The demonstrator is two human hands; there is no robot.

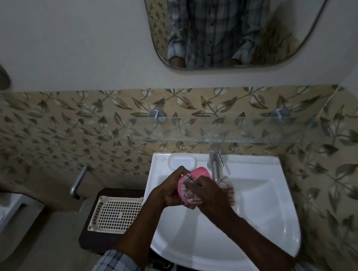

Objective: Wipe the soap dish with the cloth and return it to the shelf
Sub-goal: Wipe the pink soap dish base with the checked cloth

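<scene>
Our forearms (137, 237) reaching from 6 o'clock, we are gripping the pink soap dish (199, 173) in our left hand (172, 194) over the sink (260, 195), right hand (211, 196) clutching the cloth (226, 183) against it, tap (215, 164) at its 2 o'clock, basket (118, 215) at 8 o'clock

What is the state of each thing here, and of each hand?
Pink oval plastic soap dish: held over the white ceramic sink.
Pale striped cloth: pressed on the dish.
Left hand: grips the dish.
Right hand: holds the cloth.
Chrome tap: no water seen running.
Glass wall shelf: without the dish.
</scene>
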